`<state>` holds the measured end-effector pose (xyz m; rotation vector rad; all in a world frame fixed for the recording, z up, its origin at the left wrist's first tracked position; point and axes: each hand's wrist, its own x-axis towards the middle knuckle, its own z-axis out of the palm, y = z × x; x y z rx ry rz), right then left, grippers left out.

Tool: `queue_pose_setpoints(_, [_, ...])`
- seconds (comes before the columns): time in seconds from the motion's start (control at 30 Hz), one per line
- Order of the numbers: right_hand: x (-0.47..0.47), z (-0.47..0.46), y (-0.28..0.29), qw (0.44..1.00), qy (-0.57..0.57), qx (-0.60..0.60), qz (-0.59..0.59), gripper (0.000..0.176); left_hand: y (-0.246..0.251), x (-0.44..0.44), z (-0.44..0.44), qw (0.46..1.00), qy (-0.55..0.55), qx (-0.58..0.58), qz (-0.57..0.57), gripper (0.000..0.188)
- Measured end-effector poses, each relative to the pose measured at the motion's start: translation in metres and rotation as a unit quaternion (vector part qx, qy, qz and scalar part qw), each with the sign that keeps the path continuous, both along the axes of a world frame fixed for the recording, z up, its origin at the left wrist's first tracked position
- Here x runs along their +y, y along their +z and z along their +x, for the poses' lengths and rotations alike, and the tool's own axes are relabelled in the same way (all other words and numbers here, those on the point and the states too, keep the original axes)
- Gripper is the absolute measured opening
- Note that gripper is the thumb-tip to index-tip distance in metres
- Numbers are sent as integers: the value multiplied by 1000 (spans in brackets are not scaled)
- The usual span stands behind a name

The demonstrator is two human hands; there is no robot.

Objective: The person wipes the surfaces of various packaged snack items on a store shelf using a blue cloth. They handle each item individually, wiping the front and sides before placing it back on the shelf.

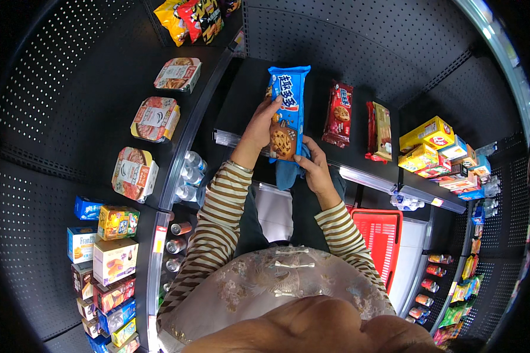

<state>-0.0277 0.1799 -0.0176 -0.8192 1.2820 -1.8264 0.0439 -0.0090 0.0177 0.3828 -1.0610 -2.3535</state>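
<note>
A blue packet of chocolate chip cookies [292,117] stands lengthwise between my hands, its printed front facing up at me. My left hand [260,125] grips its left edge, thumb on the front. Lower down, my right hand [316,165] holds the right bottom corner with the thumb over the edge. A blue cloth [287,174] hangs below the packet by my right hand; whether the fingers hold it is hidden. On the black shelf [243,99] beyond lie a red cookie packet [339,114] and a red and tan biscuit packet [380,131].
Tubs of packaged food [156,119], snack bags [194,20] and boxes [115,262] line the left shelves. More boxes [428,137] fill the right-hand shelf. Water bottles [192,174] and cans [176,245] sit lower left. A red shopping basket [377,238] is by my right side.
</note>
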Motion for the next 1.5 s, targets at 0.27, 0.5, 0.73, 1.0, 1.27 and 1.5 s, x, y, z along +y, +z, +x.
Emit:
queue_pose_setpoints(0.27, [-25,-36,35,978,-179,-104,6,32,-8,6,-2,999,23,13,-19,44])
queue_pose_setpoints(0.5, [-58,-35,55,967,-152,204,-13,49,-16,14,-12,999,1,41,-28,45])
queue_pose_setpoints(0.73, [-10,22,-4,917,-163,345,113,43,-17,-11,-4,992,106,10,62,49])
queue_pose_setpoints(1.0, [28,12,4,977,-192,87,19,33,-17,-17,-7,980,37,139,134,56])
queue_pose_setpoints(1.27, [12,7,78,927,-209,304,-74,55,-6,1,-10,979,-41,118,160,54])
queue_pose_setpoints(1.5, [-9,28,59,738,-119,659,81,68,-26,7,-10,974,-113,55,186,41])
